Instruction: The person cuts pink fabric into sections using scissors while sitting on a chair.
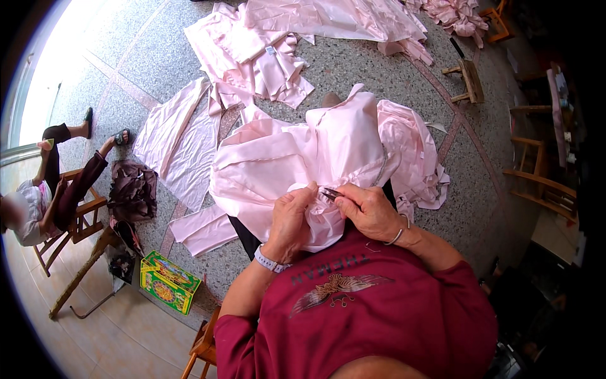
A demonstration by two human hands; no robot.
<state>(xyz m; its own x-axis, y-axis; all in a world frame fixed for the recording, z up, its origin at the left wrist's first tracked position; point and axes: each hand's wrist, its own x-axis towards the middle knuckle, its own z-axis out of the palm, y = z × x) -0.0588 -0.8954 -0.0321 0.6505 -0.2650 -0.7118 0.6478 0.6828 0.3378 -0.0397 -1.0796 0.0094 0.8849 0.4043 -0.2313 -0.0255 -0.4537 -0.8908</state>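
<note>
A pale pink garment is bunched over my lap, with a seam and gathered edge at its middle. My left hand pinches the gathered fabric between thumb and fingers. Just to its right, my right hand grips small dark metal thread snips, their tips at the cloth beside my left fingertips. Whether the tips touch a thread is too small to tell. More crumpled pink fabric hangs at the right of the garment.
Pink pieces lie spread on the speckled floor. A low wooden stool and chairs are at the right. At the left, another person sits on a chair, near dark cloth and a green printed carton.
</note>
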